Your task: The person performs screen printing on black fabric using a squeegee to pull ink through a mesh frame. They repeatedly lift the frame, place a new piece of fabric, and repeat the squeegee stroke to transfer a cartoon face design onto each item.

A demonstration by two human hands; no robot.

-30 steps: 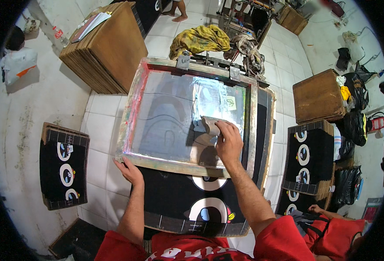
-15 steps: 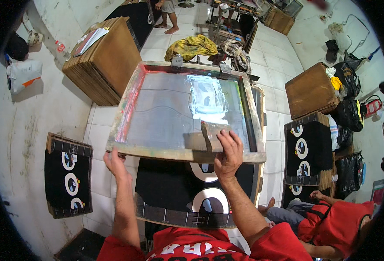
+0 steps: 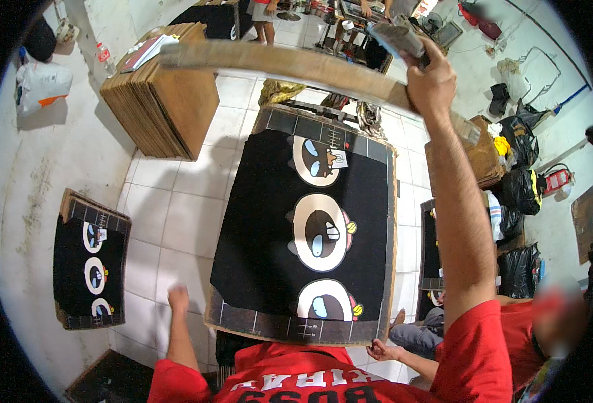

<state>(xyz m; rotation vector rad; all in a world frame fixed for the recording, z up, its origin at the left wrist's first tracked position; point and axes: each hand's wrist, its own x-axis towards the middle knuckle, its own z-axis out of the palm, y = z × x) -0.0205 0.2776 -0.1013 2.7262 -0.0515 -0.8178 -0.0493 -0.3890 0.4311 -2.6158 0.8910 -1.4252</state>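
Co-worker's hand (image 3: 382, 350), 5 o'clock, was at the board (image 3: 256, 328) corner; a tug could shift the printed black fabric (image 3: 266, 225), centre. Left hand (image 3: 178, 297), 8 o'clock: blurred, no hold visible, finger spread couldn't tell. Right hand (image 3: 433, 82), 1 o'clock, curled around squeegee (image 3: 398, 40); loose ink could drip. Raised screen frame (image 3: 279, 66), 12 o'clock, could slam down if unsupported.

Here's the wide fisheye, peering down and forward from head height, close above the black cloth (image 3: 259, 215)!
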